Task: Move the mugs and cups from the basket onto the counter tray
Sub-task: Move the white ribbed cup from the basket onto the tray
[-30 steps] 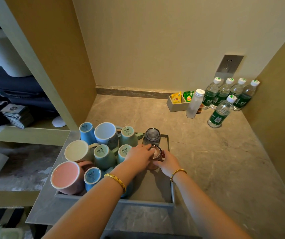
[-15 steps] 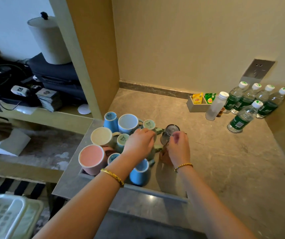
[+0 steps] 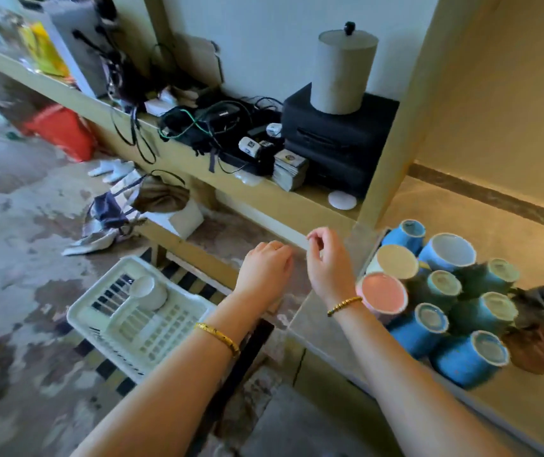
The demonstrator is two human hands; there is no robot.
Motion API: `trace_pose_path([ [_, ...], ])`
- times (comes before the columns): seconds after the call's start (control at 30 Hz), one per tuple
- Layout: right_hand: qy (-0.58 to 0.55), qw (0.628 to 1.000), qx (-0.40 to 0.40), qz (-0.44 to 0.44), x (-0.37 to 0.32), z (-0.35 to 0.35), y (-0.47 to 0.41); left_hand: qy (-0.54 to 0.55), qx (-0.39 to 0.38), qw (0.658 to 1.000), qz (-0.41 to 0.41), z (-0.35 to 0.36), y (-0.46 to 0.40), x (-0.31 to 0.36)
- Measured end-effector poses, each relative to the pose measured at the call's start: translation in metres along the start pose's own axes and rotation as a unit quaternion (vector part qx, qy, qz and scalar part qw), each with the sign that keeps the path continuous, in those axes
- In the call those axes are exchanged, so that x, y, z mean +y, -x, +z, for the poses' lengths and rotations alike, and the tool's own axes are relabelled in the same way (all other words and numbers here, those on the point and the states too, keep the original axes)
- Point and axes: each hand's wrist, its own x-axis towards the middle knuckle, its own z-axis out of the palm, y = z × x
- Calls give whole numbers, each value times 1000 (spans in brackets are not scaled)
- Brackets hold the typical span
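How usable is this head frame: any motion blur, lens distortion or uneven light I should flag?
Head view: motion blur smears the right side, so the blue mugs and the brown glass cups have ragged edges; the white basket and the white cup in it are softer but readable. Wide-angle bending tilts the shelf. Light is dim, warm on the right and cooler on the left.

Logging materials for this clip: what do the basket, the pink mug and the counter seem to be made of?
Basket: white moulded plastic, judging by its slotted grid floor and rounded rim.
Pink mug: looks like glazed ceramic, with a thick wall and pale rim, though motion blur leaves it open.
Counter: polished stone or a stone-look surface, beige, faintly veined, with a soft sheen.
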Motion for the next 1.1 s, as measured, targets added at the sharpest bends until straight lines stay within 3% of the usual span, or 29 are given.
trace_pose_path([
  [0.23, -2, 988, -153, 4, -47, 148, 19, 15, -1, 993, -120, -45, 52, -150],
  [0.4, 56, 948, -311, 27, -52, 228, 32, 53, -11, 970, -239, -49, 88, -227],
  [0.6, 134, 886, -443, 33, -42, 312, 26, 74, -94, 929, -350, -35, 114, -297],
  [0.73, 182, 835, -518, 24, -24, 364, 15, 12, -237, 897, -373, -11, 117, -342],
  [0.8, 206, 812, -546, 12, -12, 389, 8, 20, -263, 880, -394, 4, 115, -362],
  [1.1, 252, 730, -628, -97, 38, 496, -14, 145, -203, 836, -489, 77, 84, -434],
])
